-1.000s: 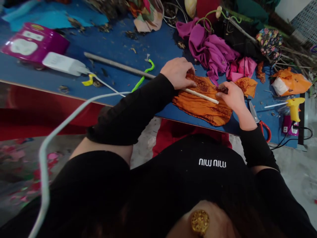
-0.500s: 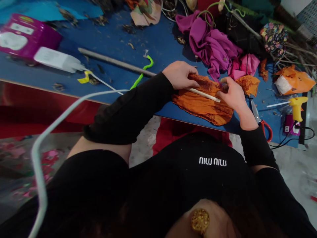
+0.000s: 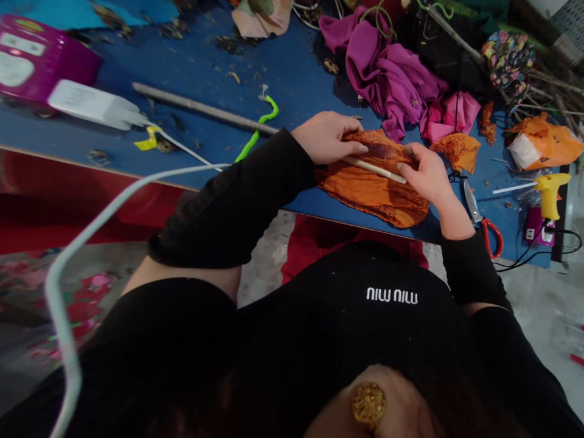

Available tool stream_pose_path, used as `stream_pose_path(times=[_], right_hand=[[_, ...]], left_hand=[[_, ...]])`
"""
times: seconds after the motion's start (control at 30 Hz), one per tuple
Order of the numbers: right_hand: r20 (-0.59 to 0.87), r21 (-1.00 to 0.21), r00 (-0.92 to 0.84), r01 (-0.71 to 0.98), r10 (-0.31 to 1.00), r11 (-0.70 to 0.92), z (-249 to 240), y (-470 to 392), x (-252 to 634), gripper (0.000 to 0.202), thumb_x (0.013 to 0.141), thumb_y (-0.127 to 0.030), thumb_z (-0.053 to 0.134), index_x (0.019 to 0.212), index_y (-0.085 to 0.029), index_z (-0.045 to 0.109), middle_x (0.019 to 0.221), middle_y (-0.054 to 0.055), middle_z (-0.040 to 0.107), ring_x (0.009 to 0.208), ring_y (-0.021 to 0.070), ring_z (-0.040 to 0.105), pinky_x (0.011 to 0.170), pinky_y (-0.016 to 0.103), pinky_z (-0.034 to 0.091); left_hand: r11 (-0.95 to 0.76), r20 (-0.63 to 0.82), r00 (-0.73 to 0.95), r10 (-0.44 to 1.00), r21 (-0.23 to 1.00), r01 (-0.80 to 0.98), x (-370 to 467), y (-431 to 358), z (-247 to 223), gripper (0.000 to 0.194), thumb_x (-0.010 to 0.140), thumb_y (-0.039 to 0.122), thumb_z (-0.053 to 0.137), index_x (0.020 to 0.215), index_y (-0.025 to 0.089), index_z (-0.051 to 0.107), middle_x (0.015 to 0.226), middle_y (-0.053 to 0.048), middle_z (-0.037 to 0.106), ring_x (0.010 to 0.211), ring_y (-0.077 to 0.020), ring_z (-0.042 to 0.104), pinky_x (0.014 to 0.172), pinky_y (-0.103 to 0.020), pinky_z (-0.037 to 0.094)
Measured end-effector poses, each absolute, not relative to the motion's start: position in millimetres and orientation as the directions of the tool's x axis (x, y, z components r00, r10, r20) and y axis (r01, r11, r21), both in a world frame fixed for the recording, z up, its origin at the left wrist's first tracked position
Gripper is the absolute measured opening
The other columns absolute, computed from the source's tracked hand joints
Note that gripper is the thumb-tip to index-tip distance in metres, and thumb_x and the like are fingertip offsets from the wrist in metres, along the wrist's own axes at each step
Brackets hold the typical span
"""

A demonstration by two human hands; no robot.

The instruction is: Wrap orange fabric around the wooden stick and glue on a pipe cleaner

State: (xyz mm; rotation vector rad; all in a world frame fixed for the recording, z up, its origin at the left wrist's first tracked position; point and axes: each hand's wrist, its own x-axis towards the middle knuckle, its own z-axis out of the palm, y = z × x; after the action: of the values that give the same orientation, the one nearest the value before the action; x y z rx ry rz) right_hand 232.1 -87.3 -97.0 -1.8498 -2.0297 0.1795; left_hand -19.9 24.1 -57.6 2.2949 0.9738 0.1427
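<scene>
Orange cloth (image 3: pixel 369 193): soft, light, I'd judge — pinch its upper fold | pale stick (image 3: pixel 378 171): probably stiff, steady mid-length | left hand (image 3: pixel 326 139), right hand (image 3: pixel 426 173): both pinching cloth

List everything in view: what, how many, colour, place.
table: one, blue, across the view
cloth: count unclear, orange, centre
rod: one, grey, left of centre
stick: one, pale, on cloth, maybe the rod's end
fuzzy strip: one, green, crossing rod
box: one, purple, far left
corded block: one, white, beside box
crumpled fabric: one, magenta, beyond cloth
scissors: one pair, red handles, right side
glue gun: one, yellow, far right
flowered bundle: one, multicoloured, upper right
twigs: several, brown, upper right
left hand: one, black sleeve, at cloth
right hand: one, black sleeve, at cloth
</scene>
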Motion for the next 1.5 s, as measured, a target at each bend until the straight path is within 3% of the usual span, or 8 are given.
stream_pose_path(times=[0.13, 0.3, 0.7, 1.0, 1.1, 1.17, 1.3, 1.5], right_hand=[[0.099, -0.477, -0.019, 0.877, 0.995, 0.065, -87.8, -90.7, 227.5, 0.012, 0.094, -0.036, 0.068, 0.099, -0.026, 0.070, 0.088, 0.001, 0.075, 0.079, 0.0217, 0.065, 0.075, 0.037, 0.053], [0.092, -0.542, -0.014, 0.838, 0.996, 0.062, -80.1, -99.5, 223.8, 0.017, 0.088, -0.026, 0.071, 0.104, -0.025, 0.073, 0.097, 0.001, 0.078, 0.087, 0.0231, 0.070, 0.082, 0.038, 0.055], [0.198, -0.195, -0.219, 0.946, 0.955, 0.257, -77.3, -138.4, 213.2, 0.035, 0.095, -0.013, 0.055, 0.108, -0.033, 0.080, 0.098, 0.003, 0.072, 0.099, 0.0252, 0.062, 0.099, 0.048, 0.041], [0.177, -0.187, -0.238, 0.945, 0.955, 0.270, -79.4, -163.4, 211.3, 0.032, 0.105, -0.025, 0.051, 0.119, -0.031, 0.079, 0.111, 0.007, 0.076, 0.108, 0.0276, 0.062, 0.101, 0.050, 0.042], [0.177, -0.196, -0.236, 0.943, 0.956, 0.269, -80.2, -166.0, 208.8, 0.032, 0.105, -0.026, 0.051, 0.120, -0.030, 0.079, 0.114, 0.008, 0.076, 0.109, 0.0284, 0.062, 0.101, 0.050, 0.042], [0.189, -0.185, -0.236, 0.945, 0.953, 0.270, -81.5, -166.7, 207.7, 0.032, 0.105, -0.026, 0.051, 0.121, -0.030, 0.079, 0.115, 0.008, 0.076, 0.109, 0.0284, 0.062, 0.101, 0.049, 0.043], [0.190, -0.138, -0.247, 0.952, 0.950, 0.275, -83.5, -168.3, 206.8, 0.034, 0.106, -0.025, 0.049, 0.125, -0.028, 0.078, 0.116, 0.009, 0.077, 0.110, 0.0287, 0.061, 0.102, 0.049, 0.042], [0.140, -0.075, -0.256, 0.960, 0.956, 0.268, -83.4, -171.5, 204.3, 0.038, 0.108, -0.027, 0.047, 0.132, -0.024, 0.076, 0.121, 0.012, 0.075, 0.116, 0.0297, 0.059, 0.105, 0.049, 0.041]], left_hand=[[-0.515, -0.164, 0.749, 0.642, 0.631, 0.579, -26.5, 21.0, -51.0, 0.042, 0.084, 0.051, 0.059, 0.108, 0.019, 0.075, 0.094, -0.006, 0.074, 0.089, -0.0252, 0.069, 0.084, -0.037, 0.051], [-0.517, -0.145, 0.753, 0.642, 0.643, 0.565, -38.7, 16.3, -53.3, 0.053, 0.076, 0.046, 0.062, 0.120, 0.019, 0.076, 0.109, -0.007, 0.080, 0.097, -0.0252, 0.072, 0.087, -0.035, 0.054], [-0.663, 0.000, 0.794, 0.608, 0.550, 0.508, -50.8, 10.5, -68.9, 0.037, 0.077, 0.027, 0.052, 0.100, 0.030, 0.081, 0.112, 0.001, 0.084, 0.106, -0.0225, 0.075, 0.097, -0.029, 0.051], [-0.742, 0.027, 0.829, 0.558, 0.465, 0.484, -66.0, -7.6, -54.1, 0.039, 0.085, 0.041, 0.049, 0.098, 0.031, 0.085, 0.116, -0.001, 0.084, 0.115, -0.0297, 0.074, 0.117, -0.048, 0.042], [-0.671, 0.011, 0.819, 0.573, 0.580, 0.462, -70.9, -11.7, -38.5, 0.040, 0.092, 0.056, 0.054, 0.099, 0.031, 0.085, 0.117, -0.002, 0.084, 0.111, -0.0277, 0.074, 0.109, -0.045, 0.050], [-0.551, 0.039, 0.699, 0.714, 0.648, 0.526, -62.7, -10.5, -35.7, 0.045, 0.097, 0.058, 0.050, 0.100, 0.029, 0.084, 0.117, -0.002, 0.083, 0.106, -0.0247, 0.073, 0.101, -0.042, 0.054], [-0.567, 0.026, 0.708, 0.706, 0.620, 0.542, -23.2, -4.7, -51.0, 0.052, 0.098, 0.059, 0.049, 0.113, 0.024, 0.085, 0.122, -0.004, 0.082, 0.116, -0.0240, 0.071, 0.107, -0.039, 0.050], [-0.609, -0.090, 0.751, 0.654, 0.525, 0.594, 7.7, -5.7, -72.1, 0.038, 0.094, 0.048, 0.058, 0.102, 0.023, 0.086, 0.106, -0.003, 0.081, 0.103, -0.0235, 0.073, 0.091, -0.033, 0.049]])
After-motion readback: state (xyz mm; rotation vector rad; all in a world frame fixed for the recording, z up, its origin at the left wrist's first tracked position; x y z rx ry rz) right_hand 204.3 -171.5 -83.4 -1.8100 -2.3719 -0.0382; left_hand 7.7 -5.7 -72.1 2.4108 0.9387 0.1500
